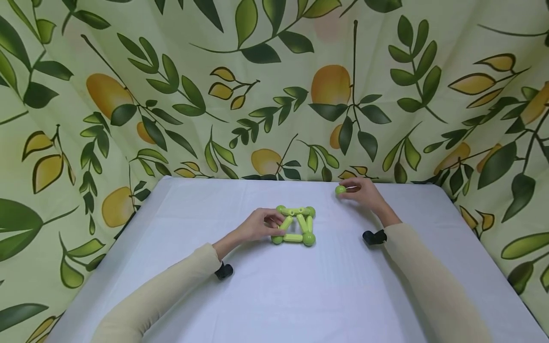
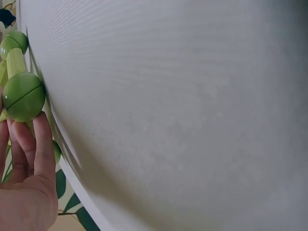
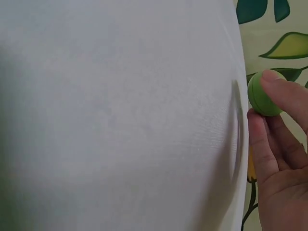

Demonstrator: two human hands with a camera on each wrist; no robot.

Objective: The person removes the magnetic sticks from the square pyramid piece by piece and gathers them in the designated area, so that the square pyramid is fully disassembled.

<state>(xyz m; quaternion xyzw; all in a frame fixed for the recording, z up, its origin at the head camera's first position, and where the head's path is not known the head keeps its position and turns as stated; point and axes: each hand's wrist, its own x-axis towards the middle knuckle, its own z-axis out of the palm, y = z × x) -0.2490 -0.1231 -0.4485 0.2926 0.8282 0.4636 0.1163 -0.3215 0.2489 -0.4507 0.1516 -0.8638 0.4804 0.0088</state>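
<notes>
A square-shaped frame of green balls and lighter green rods (image 1: 293, 237) stands on the white-covered table. My left hand (image 1: 257, 225) grips its left side, fingers curled at the near-left corner ball (image 2: 24, 97) and the rod above it. Two more rods (image 1: 302, 223) lean inside the right part of the frame. To the right and farther back, my right hand (image 1: 362, 193) pinches a single green ball (image 1: 340, 189) between thumb and fingers. In the right wrist view this ball (image 3: 260, 98) shows a seam line and has no rod joined to it.
A white cloth (image 1: 334, 286) covers the table, whose far edge runs just behind the right hand. Behind it hangs a curtain (image 1: 283, 124) printed with leaves and orange fruit. Black wrist cameras (image 1: 374, 237) sit below both sleeves.
</notes>
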